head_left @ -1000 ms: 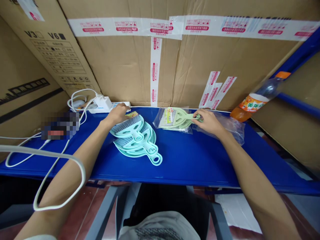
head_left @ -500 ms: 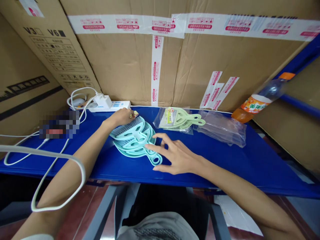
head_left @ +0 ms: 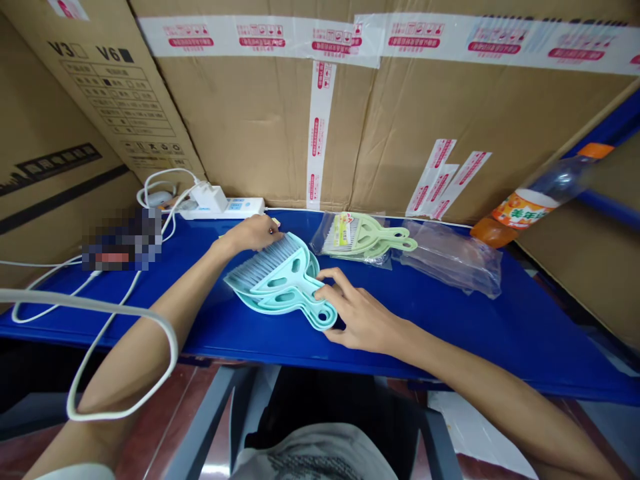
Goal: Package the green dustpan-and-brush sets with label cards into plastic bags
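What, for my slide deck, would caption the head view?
Right hand gripping the handles of a turquoise brush-and-dustpan set, left hand near its bristles, on a blue table.

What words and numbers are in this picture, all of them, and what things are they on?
"V3": on the left cardboard box.
"V6": same box, beside a filled black square.
Too small or blurred for me to read: the table printed under those, the dark banner at far left, the red-and-white tape, the bottle label, and the yellow label on the pale green dustpan set.
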{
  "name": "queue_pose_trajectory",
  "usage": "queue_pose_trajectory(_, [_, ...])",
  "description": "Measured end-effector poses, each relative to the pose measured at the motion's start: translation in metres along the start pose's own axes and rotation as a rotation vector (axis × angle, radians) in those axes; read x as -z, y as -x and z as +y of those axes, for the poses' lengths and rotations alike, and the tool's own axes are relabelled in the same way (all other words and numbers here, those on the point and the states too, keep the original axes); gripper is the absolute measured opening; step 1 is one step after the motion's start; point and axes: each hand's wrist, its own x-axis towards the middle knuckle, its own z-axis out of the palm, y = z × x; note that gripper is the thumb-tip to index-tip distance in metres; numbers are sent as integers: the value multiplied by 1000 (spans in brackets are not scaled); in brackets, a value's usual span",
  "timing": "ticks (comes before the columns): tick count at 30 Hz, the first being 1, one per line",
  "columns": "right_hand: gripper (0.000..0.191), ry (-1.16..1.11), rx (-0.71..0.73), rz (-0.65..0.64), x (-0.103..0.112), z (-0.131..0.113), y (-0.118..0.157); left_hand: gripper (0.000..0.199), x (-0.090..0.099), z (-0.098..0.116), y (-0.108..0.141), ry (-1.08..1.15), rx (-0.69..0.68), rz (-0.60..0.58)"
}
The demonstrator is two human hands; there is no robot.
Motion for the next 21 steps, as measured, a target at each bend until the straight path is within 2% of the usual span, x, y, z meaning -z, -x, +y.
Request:
queue_pose_trajectory(4, [54, -171, 35, 1, 7, -1, 1, 38, 0, 4, 1, -26, -90, 26])
queue_pose_trajectory(8, [21, -130, 89, 57, 10, -2, 3, 41, -1, 7, 1, 135, -60, -62])
queue_pose_trajectory(11, [24, -100, 121, 90, 10, -1, 5, 45, -1, 8, 3, 248, 27, -73])
queue_pose_trajectory(14, [25, -125, 95, 79, 8, 1, 5, 56, -1, 11, 6, 206, 83, -61])
queue_pose_trajectory(17, [29, -155, 93, 26, 6, 2, 4, 67, 1, 14, 9, 181, 112, -63])
queue_pose_trajectory(21, [27, -139, 76, -88, 14, 10, 0, 79, 2, 15, 11, 282, 128, -86])
